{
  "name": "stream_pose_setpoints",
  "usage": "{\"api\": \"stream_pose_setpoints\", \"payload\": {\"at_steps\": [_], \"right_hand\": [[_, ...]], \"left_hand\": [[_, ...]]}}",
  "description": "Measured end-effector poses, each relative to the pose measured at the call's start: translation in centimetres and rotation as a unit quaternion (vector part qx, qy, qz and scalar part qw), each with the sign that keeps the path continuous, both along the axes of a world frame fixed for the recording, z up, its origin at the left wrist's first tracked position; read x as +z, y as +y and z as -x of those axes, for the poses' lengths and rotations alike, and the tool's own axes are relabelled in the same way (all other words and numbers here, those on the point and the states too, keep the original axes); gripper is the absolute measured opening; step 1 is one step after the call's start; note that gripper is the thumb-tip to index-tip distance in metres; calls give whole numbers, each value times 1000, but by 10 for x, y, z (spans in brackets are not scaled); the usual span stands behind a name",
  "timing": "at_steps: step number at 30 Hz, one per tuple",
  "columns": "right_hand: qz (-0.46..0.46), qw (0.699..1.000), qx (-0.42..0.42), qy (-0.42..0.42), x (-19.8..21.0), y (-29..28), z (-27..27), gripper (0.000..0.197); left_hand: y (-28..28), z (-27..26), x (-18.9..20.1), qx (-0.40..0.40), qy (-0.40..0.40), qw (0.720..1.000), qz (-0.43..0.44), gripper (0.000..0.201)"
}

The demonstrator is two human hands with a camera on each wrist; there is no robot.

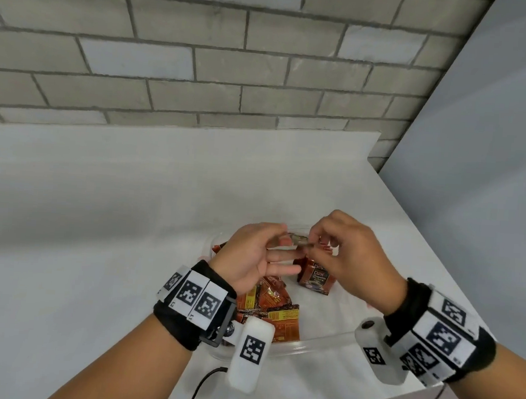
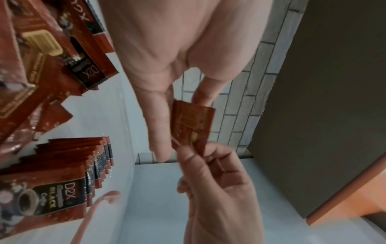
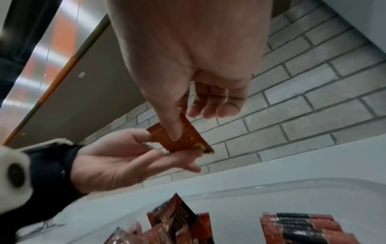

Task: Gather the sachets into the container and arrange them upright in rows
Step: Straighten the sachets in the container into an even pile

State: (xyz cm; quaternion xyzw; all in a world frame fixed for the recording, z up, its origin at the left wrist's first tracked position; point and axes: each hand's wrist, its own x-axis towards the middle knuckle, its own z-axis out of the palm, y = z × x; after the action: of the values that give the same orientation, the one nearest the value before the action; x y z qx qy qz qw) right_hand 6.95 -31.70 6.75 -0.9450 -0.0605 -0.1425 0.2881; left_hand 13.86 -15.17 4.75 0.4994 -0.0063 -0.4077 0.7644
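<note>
The right hand (image 1: 349,255) pinches one sachet (image 3: 180,138) between thumb and forefinger, its other fingers curled loosely out of the way, likely so the packet can be turned freely. The left hand (image 1: 253,256) meets it from the other side: its thumb and forefinger pinch the opposite edge of the same sachet while its remaining fingers stretch out underneath, as if to steady the packet. Held by both hands like this, above the container (image 1: 317,343), the sachet seems to be passing from one hand to the other, or being turned to face the right way before it goes in.

Just below the hands, inside the clear container, a row of sachets (image 2: 69,166) already stands upright, packed face to face, with the printed front of the nearest one showing. That row sits on the right-hand side, probably because the right hand does the placing. On the left side of the container lies a loose heap of sachets (image 1: 268,305), overlapping at odd angles and within easy reach of the left hand, which makes it the natural picker.

The container rests on a white counter (image 1: 98,219), close to its near edge, with a grey brick wall (image 1: 234,57) behind. Judging by the heap, much sorting remains.
</note>
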Motion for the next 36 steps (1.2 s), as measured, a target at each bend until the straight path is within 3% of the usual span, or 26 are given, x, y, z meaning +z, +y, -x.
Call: {"api": "stream_pose_setpoints", "payload": {"at_steps": [4, 8, 12, 15, 16, 19, 23, 25, 29, 31, 34, 36], "right_hand": [[2, 996, -1, 94, -3, -11, 1, 20], [-105, 978, -108, 141, 3, -20, -5, 28], [-226, 935, -126, 242, -3, -18, -9, 25], [-255, 937, -119, 207, -4, -16, -13, 12], [-230, 948, -118, 184, -3, -17, -16, 11], [-198, 961, -122, 151, -1, -19, -24, 22], [-396, 880, -158, 210, -5, -16, -23, 25], [-419, 867, -157, 218, -3, -19, -22, 17], [-280, 933, -151, 166, 13, -32, -21, 15], [-141, 960, -110, 214, 16, -35, -19, 12], [84, 945, -43, 312, 2, -33, -14, 17], [156, 927, -11, 342, -10, -27, -12, 22]], "left_hand": [[-11, -5, -3, 26, -36, 999, -11, 24], [-25, -8, -2, 32, -50, 998, -30, 16], [-38, -9, -2, 57, -60, 996, -25, 19], [-40, -10, -5, 55, -82, 993, -57, 11], [-39, -10, -5, 45, -100, 990, -86, 4], [-37, -15, -9, 40, -170, 969, -172, 10], [-39, -12, -10, 56, -118, 981, -140, 8], [-41, -11, -10, 38, -85, 985, -149, 17], [-44, -14, -9, 3, -30, 983, -183, 37], [-46, -16, -9, -2, -3, 982, -188, 35], [-50, -13, -8, -9, 36, 981, -192, 32], [-53, -9, -9, -11, 52, 979, -196, 27]]}}
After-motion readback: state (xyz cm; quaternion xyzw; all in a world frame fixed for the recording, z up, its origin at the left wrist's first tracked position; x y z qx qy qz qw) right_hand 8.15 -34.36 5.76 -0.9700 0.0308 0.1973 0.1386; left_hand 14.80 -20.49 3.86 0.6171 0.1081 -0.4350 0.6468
